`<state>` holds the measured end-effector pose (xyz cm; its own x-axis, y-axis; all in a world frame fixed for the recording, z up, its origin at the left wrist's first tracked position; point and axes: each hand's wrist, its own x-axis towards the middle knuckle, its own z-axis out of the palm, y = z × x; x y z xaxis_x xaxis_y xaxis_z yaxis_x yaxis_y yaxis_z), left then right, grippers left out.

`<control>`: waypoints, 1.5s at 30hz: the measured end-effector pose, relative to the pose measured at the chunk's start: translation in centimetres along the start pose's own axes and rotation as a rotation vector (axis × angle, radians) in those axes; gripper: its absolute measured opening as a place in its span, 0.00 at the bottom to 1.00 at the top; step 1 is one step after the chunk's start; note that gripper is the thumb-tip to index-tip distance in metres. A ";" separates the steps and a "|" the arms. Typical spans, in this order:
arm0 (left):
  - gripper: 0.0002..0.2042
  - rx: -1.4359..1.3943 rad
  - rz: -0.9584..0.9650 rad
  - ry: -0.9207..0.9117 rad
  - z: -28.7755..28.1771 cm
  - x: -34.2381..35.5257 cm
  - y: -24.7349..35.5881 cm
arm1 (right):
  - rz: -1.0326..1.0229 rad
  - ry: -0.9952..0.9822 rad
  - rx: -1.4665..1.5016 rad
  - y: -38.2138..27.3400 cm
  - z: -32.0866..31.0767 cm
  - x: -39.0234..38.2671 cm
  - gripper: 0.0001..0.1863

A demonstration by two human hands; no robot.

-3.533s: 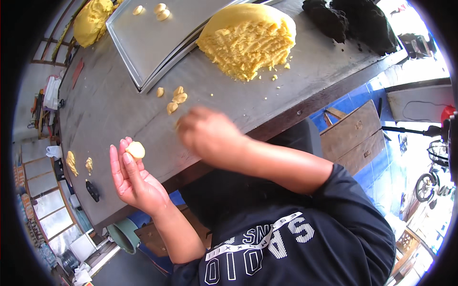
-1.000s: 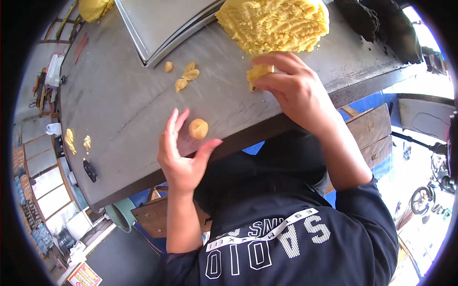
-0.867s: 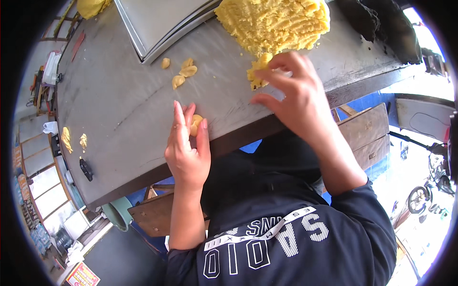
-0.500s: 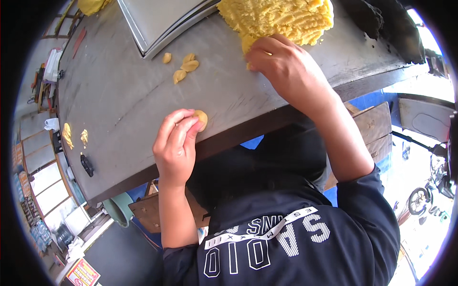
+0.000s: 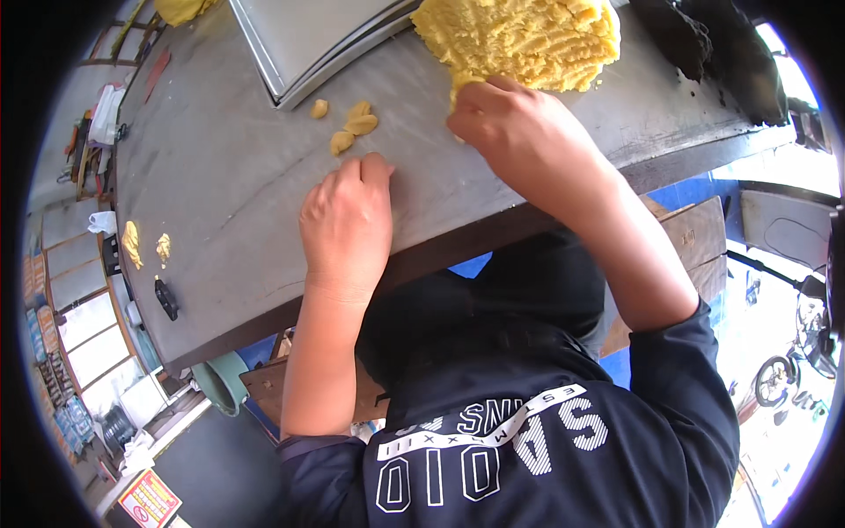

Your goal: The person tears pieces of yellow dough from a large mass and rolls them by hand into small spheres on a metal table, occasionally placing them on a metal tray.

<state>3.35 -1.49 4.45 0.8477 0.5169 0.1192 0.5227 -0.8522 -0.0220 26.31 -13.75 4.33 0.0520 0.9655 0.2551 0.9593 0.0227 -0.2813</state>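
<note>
Lying just beyond the right grip [image 5: 526,130] is yellow dough [image 5: 532,42].

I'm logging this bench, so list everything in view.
Table: one, grey, centre
Trays: count unclear, silver, far side
Large dough lump: one, yellow, right of trays
Second lump: one, yellow, far left
Small dough pieces: four, tan, near trays
Dough scraps: two, yellow, table's left
Small object: one, black, beside scraps
Strip: one, red, table's far left
Heap: one, black, table's right
Tub: one, green, by near-left corner
Background clutter: uncounted, mixed, both sides
Shirt: one, black and white, worn
Left hand: one, bare, table's near side
Right hand: one, bare, at large lump
</note>
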 end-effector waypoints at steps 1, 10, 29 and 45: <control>0.07 0.008 0.004 0.008 0.0 0.2 -0.3 | -0.020 -0.053 0.057 0.4 -0.9 -0.5 0.11; 0.15 -1.094 -0.106 0.001 1.3 -4.2 -6.1 | 0.052 0.281 0.202 -0.4 0.3 -3.7 0.08; 0.13 -1.225 -0.411 0.258 1.8 -3.3 -5.0 | 0.271 0.329 0.241 -1.5 0.2 -6.2 0.17; 0.12 -1.512 -0.525 0.079 1.1 -4.8 -2.7 | 0.123 0.127 0.099 0.9 -0.3 -3.4 0.08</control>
<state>-2.06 -1.60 2.81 0.5799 0.8000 -0.1540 0.1352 0.0919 0.9866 27.08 -17.08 3.48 0.2076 0.9223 0.3260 0.9119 -0.0619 -0.4057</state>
